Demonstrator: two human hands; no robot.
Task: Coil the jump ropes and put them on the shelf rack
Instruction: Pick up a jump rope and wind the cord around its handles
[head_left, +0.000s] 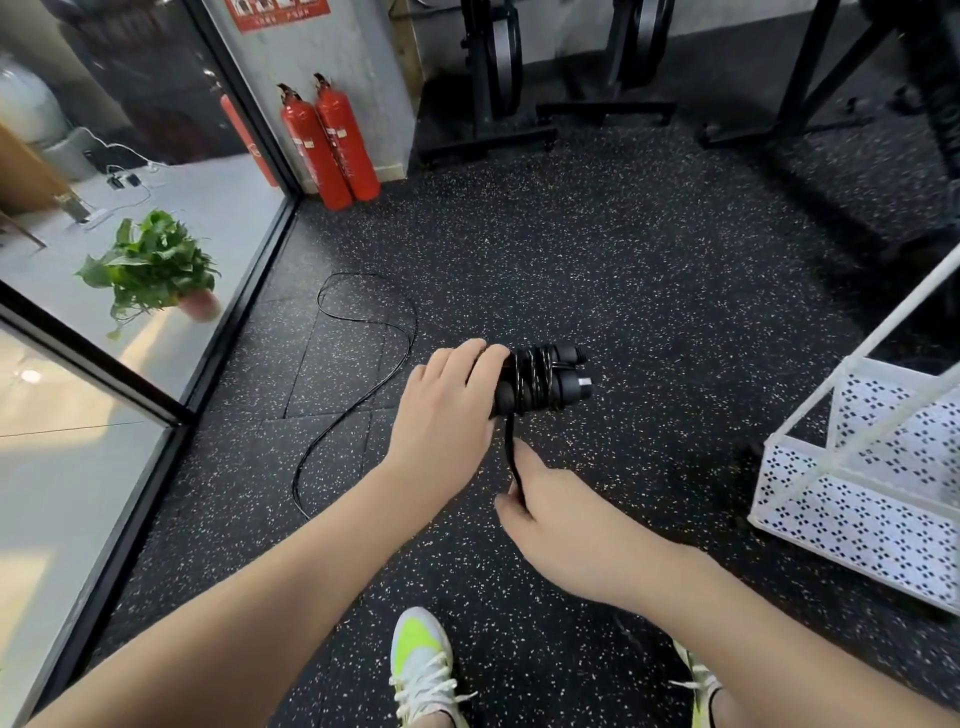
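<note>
My left hand (447, 400) grips the two black handles of a jump rope (540, 382), held side by side with their ends pointing right. Several turns of black cord are wound around the handles. My right hand (540, 499) pinches the cord just below the handles, with a short taut stretch between them. A long loose run of black cord (363, 322) snakes over the speckled floor to the left and trails back toward me. The white perforated shelf rack (857, 499) stands at the right edge.
Two red fire extinguishers (332, 140) lean against the grey pillar at the back. A glass wall with a black frame (244, 306) runs along the left, a potted plant behind it. Black gym machine bases (488, 135) stand at the far side. My white-and-yellow shoes (421, 670) are below.
</note>
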